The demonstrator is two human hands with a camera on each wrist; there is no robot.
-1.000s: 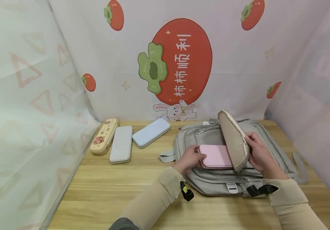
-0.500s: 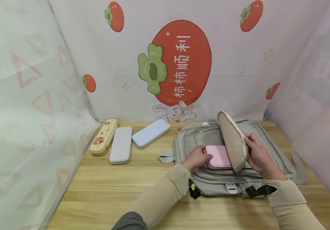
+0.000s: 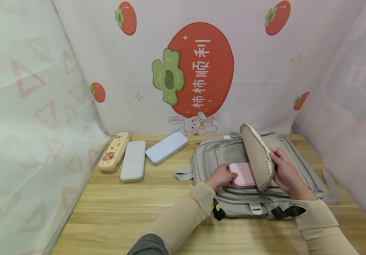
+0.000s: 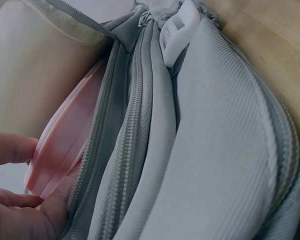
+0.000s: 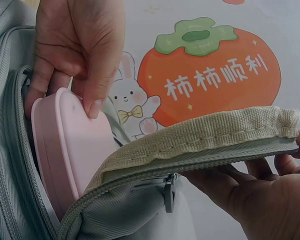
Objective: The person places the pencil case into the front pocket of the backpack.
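Observation:
A grey backpack (image 3: 205, 152) lies flat on the table at the right, its front pocket unzipped. My right hand (image 3: 286, 171) pinches the edge of the pocket's flap (image 3: 257, 156) and holds it raised, beige lining showing. In my left hand (image 3: 222, 176) is the near end of a pink pencil case (image 3: 242, 175), thumb on top and fingers at its side and below. The case's far end is hidden behind the flap, inside the pocket. In the right wrist view the pink case (image 5: 85, 145) sits between the zipper edges.
Left of the backpack lie a light blue case (image 3: 167, 147), a white case (image 3: 133, 161) and a yellow case with cartoon prints (image 3: 114, 151) on the wooden table (image 3: 106, 219). A printed cloth (image 3: 253, 71) hangs behind. Grey straps (image 3: 185, 173) stick out from the backpack.
My left hand has moved right, sliding the pink pencil case deeper under the flap, so less of it shows. My right hand keeps the flap raised in nearly the same place.

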